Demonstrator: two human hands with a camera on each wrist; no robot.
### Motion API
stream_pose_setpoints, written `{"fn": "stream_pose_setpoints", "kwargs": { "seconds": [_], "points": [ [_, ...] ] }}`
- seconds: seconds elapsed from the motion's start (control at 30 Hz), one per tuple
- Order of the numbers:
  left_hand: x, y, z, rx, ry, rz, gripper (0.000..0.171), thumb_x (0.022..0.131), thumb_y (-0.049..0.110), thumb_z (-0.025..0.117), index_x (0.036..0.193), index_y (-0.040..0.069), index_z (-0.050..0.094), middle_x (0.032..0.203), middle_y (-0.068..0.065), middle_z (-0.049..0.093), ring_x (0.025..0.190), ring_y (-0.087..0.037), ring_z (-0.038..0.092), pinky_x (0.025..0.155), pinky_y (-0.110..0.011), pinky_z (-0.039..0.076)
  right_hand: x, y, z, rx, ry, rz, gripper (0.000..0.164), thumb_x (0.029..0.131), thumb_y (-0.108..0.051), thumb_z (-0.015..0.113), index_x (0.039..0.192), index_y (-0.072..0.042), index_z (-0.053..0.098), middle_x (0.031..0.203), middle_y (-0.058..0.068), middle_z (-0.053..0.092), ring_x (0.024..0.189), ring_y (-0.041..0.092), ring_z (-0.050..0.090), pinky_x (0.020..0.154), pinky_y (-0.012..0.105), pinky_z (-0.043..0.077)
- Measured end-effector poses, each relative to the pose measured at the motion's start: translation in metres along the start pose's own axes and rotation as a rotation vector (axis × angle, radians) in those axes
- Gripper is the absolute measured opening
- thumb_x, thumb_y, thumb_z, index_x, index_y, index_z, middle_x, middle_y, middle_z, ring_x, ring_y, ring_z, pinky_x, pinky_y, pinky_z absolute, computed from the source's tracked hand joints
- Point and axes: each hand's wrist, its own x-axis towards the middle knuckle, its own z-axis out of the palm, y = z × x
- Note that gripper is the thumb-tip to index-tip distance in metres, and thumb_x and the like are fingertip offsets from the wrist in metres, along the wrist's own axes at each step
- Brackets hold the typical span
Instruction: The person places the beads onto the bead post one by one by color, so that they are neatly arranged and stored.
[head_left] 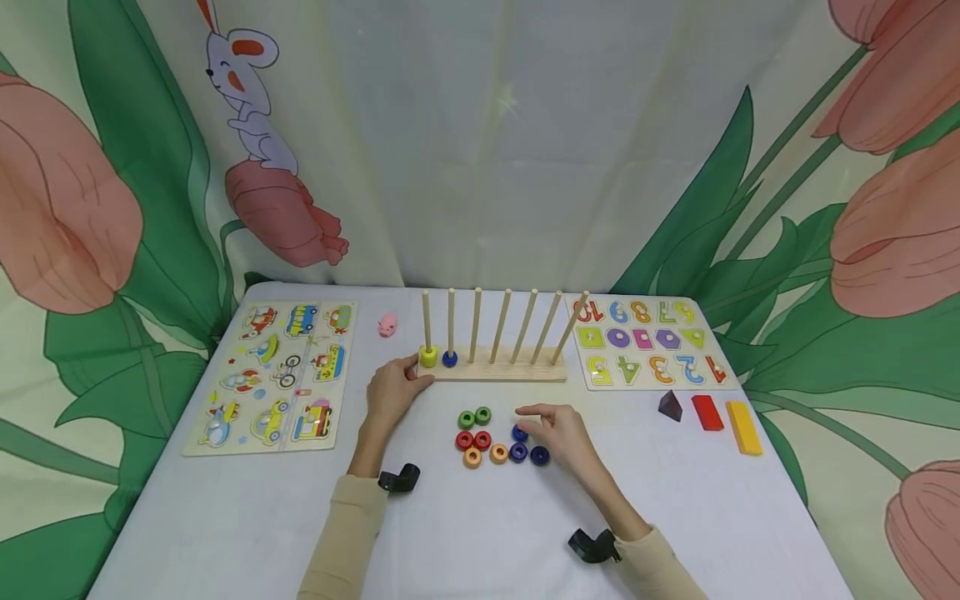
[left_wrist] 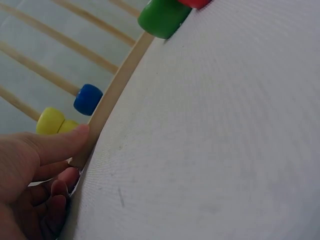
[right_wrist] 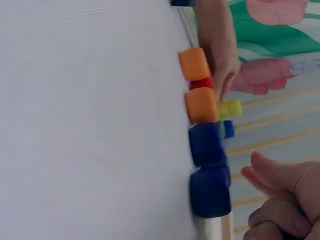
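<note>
- While the head view shows both arms in tan sleeves (head_left: 345, 525), its readable writing sits on the number board (head_left: 645, 375) toward the R: 10, 9, 8, 7, 6 along the far row, 5, 4, 3, 2, 1 along the near one, w/ a row of shapes (head_left: 618, 337) btwn.
- Same view: L hand (head_left: 393, 392) is at the L end of the wooden peg stand (head_left: 498, 374), arm stretched fwd, thumb along the near side. Stand is approx. mid-table, 7 pegs, yellow rings (head_left: 428, 357) on the leftmost, one blue ring (head_left: 450, 359) on the next.
- Same view: R hand (head_left: 558, 433) is over the loose blue rings (head_left: 518, 452), forearm angled in from the R; thumb & forefinger spread w/ a gap btwn. Green rings (head_left: 483, 416), red rings (head_left: 482, 440) & orange rings (head_left: 472, 457) lie just L of the blue.
- L wrist view: thumb presses the stand's edge nr the yellow rings, other fingers curl at its end, so that end is pinched.
- R wrist view: thumb & forefinger point fwd, rest curled in; can't tell from here if the tips touch. Two blue rings are nearest.
</note>
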Motion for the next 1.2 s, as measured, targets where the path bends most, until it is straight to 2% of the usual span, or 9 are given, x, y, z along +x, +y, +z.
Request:
{"fn": "stream_pose_setpoints", "kwargs": {
  "seconds": [0.03,0.13,0.23,0.37,0.53,0.67,0.9,1.03,1.2],
  "points": [
    [0.000,0.000,0.000,-0.001,0.002,0.001,0.061,0.078,0.038,0.078,0.126,0.006,0.061,0.064,0.000,0.052,0.056,-0.015,0.043,0.050,-0.031,0.030,-0.002,0.003,0.000,-0.018,-0.019,0.013,0.019,0.082,-0.018,0.075,0.101,-0.015,0.075,0.050,-0.005,0.029,0.044,0.009,0.024,0.042,0.023,0.022],
    [0.000,-0.001,0.000,0.000,0.002,0.001,0.061,0.078,0.038,0.078,0.127,0.006,0.061,0.064,0.000,0.051,0.056,-0.015,0.042,0.050,-0.030,0.030,-0.007,0.009,0.002,-0.076,-0.033,0.022,0.021,0.080,-0.019,0.077,0.101,-0.016,0.075,0.061,-0.005,0.053,0.048,0.010,0.029,0.046,0.024,0.026],
    [0.000,-0.001,0.000,-0.002,0.004,0.000,0.061,0.078,0.038,0.078,0.127,0.006,0.061,0.065,0.000,0.051,0.056,-0.015,0.043,0.050,-0.030,0.030,-0.009,0.013,0.005,-0.142,-0.006,-0.032,0.020,0.080,-0.020,0.077,0.100,-0.016,0.075,0.064,0.000,0.059,0.048,0.009,0.031,0.045,0.025,0.027],
    [-0.001,0.001,0.000,-0.006,0.006,-0.002,0.061,0.078,0.038,0.078,0.127,0.006,0.061,0.065,0.000,0.051,0.056,-0.015,0.042,0.050,-0.030,0.031,-0.008,0.012,0.008,-0.202,0.052,-0.107,0.021,0.083,-0.022,0.075,0.100,-0.011,0.073,0.050,-0.001,0.039,0.042,0.007,0.027,0.041,0.023,0.023],
    [-0.002,0.003,-0.001,-0.012,-0.005,-0.002,0.061,0.078,0.037,0.078,0.127,0.005,0.061,0.065,0.000,0.052,0.056,-0.015,0.042,0.050,-0.030,0.031,-0.002,-0.003,0.006,-0.212,0.146,-0.163,0.025,0.084,-0.023,0.073,0.103,-0.006,0.071,0.051,-0.008,0.035,0.043,0.004,0.026,0.041,0.022,0.022],
    [-0.002,0.002,-0.002,-0.011,-0.009,-0.004,0.061,0.078,0.037,0.078,0.127,0.005,0.060,0.065,0.000,0.052,0.056,-0.015,0.043,0.050,-0.029,0.031,0.009,-0.037,-0.002,-0.152,0.221,-0.262,0.027,0.086,-0.025,0.071,0.105,-0.007,0.070,0.051,-0.006,0.036,0.042,0.005,0.028,0.040,0.022,0.023],
    [-0.002,0.002,-0.003,0.001,-0.005,-0.018,0.061,0.078,0.038,0.077,0.128,0.007,0.060,0.067,-0.001,0.052,0.058,-0.016,0.043,0.052,-0.030,0.032,0.043,-0.127,-0.018,-0.024,0.306,-0.452,0.032,0.088,-0.030,0.068,0.110,-0.007,0.068,0.053,-0.002,0.038,0.043,0.010,0.031,0.039,0.025,0.023],
    [-0.003,0.002,-0.004,-0.004,-0.009,-0.012,0.061,0.078,0.037,0.078,0.128,0.006,0.060,0.067,-0.001,0.052,0.057,-0.016,0.043,0.052,-0.031,0.032,0.067,-0.160,-0.015,-0.030,0.326,-0.479,0.033,0.089,-0.033,0.066,0.111,-0.007,0.068,0.054,-0.001,0.038,0.041,0.011,0.031,0.038,0.026,0.024],
    [-0.002,0.003,-0.003,0.002,-0.009,0.011,0.060,0.079,0.039,0.077,0.127,0.006,0.061,0.067,-0.001,0.051,0.057,-0.016,0.043,0.051,-0.030,0.031,0.089,-0.178,-0.008,-0.052,0.294,-0.447,0.033,0.090,-0.032,0.065,0.111,-0.007,0.067,0.053,0.001,0.040,0.038,0.012,0.032,0.038,0.026,0.024]
  ]
}}
